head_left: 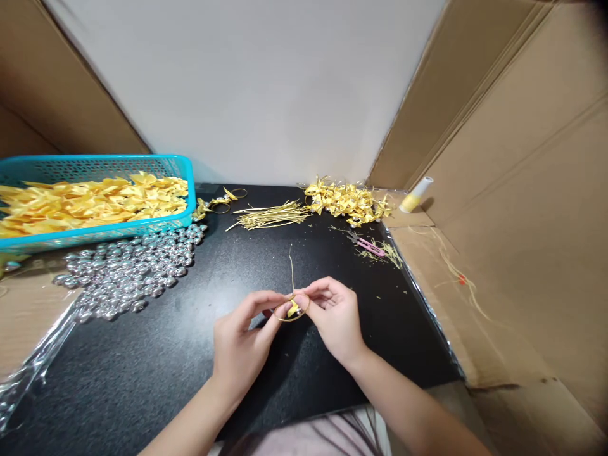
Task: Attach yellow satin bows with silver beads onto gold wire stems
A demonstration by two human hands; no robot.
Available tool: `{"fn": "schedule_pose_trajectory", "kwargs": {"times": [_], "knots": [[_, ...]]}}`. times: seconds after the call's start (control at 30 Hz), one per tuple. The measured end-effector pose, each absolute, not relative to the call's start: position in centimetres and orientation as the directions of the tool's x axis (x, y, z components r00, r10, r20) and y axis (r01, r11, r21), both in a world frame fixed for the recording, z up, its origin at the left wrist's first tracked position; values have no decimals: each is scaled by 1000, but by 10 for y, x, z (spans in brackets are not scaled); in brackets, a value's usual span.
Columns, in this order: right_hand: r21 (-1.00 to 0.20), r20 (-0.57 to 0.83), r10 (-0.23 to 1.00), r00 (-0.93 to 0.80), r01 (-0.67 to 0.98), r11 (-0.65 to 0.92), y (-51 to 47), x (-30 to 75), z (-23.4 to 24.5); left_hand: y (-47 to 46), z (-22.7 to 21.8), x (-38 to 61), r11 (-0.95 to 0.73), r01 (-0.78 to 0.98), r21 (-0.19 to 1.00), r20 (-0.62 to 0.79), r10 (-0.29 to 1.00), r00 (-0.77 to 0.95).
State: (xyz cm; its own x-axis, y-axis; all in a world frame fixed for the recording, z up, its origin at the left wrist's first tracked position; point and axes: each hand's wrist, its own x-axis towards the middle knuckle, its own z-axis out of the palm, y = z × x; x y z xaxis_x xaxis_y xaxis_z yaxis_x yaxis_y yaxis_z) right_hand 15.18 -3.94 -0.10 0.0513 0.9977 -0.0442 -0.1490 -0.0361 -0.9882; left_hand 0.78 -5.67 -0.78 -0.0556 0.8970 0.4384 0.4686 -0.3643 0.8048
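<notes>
Both hands meet over the middle of the black tabletop [199,329]. My left hand [244,332] pinches the left side of a thin gold ring [286,320] with a small yellow ribbon bow [292,308] at its top. My right hand [335,320] pinches the same ring from the right, close to the bow. A small silver bead [299,311] shows beside the bow. From between the fingertips a thin gold tie [292,266] sticks up, its end loose. The fingers partly hide where the tie meets the ring.
A turquoise basket [192,190] of yellow ribbon bows stands at left, silver beads [128,272] spread before it. Farther back lie gold ties [270,216] and a heap of beaded bows [349,199]. Pink thread snips [370,246] rest among trimmings at right, near a thread spool [416,194]. Cardboard walls flank the table.
</notes>
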Motion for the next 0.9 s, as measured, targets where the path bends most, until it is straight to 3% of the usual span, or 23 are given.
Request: {"fn": "schedule_pose_trajectory", "kwargs": {"times": [0.17,0.27,0.4,0.6,0.9], "knots": [[-996,44,999,28,-74,46,-38,155,-1,-57,-7,7,-328,452,830,396,916,-62],[-971,224,974,24,96,221,-38,160,1,-57,-7,7,-296,426,855,361,929,-79],[-850,422,905,-46,328,413,-37,164,4,-57,-7,7,-268,386,883,318,945,-71],[-829,363,915,-175,388,403,-35,163,3,-57,-5,7,-290,399,870,349,934,-81],[-819,431,891,-146,350,454,-34,164,3,-57,-2,8,-334,496,801,399,916,-27]]}}
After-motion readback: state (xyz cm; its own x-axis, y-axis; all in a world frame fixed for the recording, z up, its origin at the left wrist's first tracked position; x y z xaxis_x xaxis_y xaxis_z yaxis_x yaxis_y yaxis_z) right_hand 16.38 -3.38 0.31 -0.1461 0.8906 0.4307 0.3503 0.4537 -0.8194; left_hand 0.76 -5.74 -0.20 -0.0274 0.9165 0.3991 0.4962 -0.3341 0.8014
